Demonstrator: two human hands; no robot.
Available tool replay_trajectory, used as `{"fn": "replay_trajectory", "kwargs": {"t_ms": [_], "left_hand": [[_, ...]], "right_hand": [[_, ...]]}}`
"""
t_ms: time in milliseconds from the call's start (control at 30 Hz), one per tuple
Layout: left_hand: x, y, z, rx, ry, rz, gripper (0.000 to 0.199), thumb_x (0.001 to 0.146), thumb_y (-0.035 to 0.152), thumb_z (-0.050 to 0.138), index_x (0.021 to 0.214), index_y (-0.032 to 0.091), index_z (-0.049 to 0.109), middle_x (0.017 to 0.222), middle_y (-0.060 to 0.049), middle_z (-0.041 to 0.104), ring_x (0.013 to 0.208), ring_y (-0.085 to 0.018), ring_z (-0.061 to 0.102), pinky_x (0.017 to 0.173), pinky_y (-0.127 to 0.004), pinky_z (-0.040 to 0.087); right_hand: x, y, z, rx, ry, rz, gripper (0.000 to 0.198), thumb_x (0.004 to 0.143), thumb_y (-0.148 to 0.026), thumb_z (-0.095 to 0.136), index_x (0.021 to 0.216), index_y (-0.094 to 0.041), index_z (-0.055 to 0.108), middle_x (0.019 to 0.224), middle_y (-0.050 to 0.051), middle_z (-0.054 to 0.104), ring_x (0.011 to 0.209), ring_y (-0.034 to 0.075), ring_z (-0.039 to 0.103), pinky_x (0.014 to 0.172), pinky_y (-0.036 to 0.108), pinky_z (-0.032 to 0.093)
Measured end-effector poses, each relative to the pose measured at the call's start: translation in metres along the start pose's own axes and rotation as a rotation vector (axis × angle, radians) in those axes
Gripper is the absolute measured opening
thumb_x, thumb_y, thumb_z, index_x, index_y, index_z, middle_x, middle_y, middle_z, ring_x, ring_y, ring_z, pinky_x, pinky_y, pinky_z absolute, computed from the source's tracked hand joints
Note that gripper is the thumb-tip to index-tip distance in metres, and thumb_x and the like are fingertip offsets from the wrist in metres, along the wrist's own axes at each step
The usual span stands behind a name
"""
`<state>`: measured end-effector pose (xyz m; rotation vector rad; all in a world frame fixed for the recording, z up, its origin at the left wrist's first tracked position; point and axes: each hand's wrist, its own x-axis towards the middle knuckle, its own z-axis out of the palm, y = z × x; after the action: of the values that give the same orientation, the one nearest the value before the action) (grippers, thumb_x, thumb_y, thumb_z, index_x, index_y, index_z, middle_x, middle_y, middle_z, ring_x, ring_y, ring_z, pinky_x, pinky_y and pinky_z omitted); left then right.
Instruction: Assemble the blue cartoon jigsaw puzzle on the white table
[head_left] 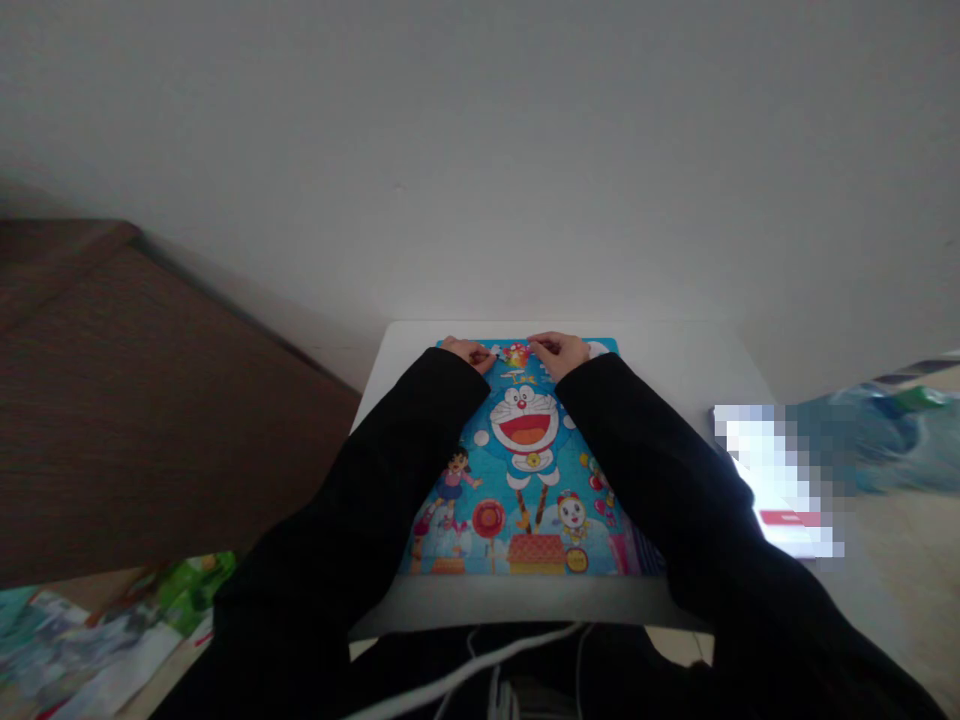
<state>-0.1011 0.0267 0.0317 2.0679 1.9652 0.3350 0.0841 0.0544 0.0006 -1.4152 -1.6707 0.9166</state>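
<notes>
A blue jigsaw puzzle [529, 455] with a cartoon cat picture lies flat on a small white table. My left hand [472, 353] rests over the puzzle's far left part, fingertips drawn together in a pinch; what they hold, if anything, is too small to name. Across from it, my right hand [562, 353] is at the far edge, right of the middle, with thumb and fingers pressed together, and I cannot make out anything between them. A red and yellow printed figure [517, 356] shows between the two hands. Black sleeves cover both forearms and hide the puzzle's sides.
The white table [675, 365] stands against a grey wall [480, 170]. Brown furniture [165, 400] is on the left, with plastic packaging [112, 630] below it. A bright, pixelated object [780, 490] is at right, near a bluish plastic bag [892, 430]. A white cable [480, 665] crosses my lap.
</notes>
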Motion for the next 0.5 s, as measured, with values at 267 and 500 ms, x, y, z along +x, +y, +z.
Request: {"fn": "replay_trajectory", "kwargs": {"t_ms": [267, 500], "left_hand": [[0.003, -0.009, 0.009, -0.105, 0.090, 0.045, 0.019, 0.070, 0.035, 0.062, 0.065, 0.018, 0.069, 0.053, 0.001, 0.062, 0.047, -0.010, 0.054, 0.052, -0.021, 0.045], [0.007, -0.016, 0.025, 0.018, 0.263, 0.213, 0.032, 0.071, 0.038, 0.065, 0.099, 0.023, 0.068, 0.095, -0.004, 0.067, 0.090, -0.021, 0.060, 0.084, -0.033, 0.046]], "right_hand": [[-0.008, -0.001, -0.002, -0.246, -0.053, -0.149, 0.024, 0.078, -0.033, 0.053, 0.091, -0.020, 0.069, 0.086, 0.005, 0.069, 0.072, 0.015, 0.062, 0.070, 0.029, 0.050], [-0.012, -0.014, -0.006, -0.427, -0.134, -0.266, 0.028, 0.082, -0.028, 0.049, 0.103, -0.020, 0.066, 0.100, 0.007, 0.064, 0.086, 0.017, 0.060, 0.076, 0.029, 0.048]]}}
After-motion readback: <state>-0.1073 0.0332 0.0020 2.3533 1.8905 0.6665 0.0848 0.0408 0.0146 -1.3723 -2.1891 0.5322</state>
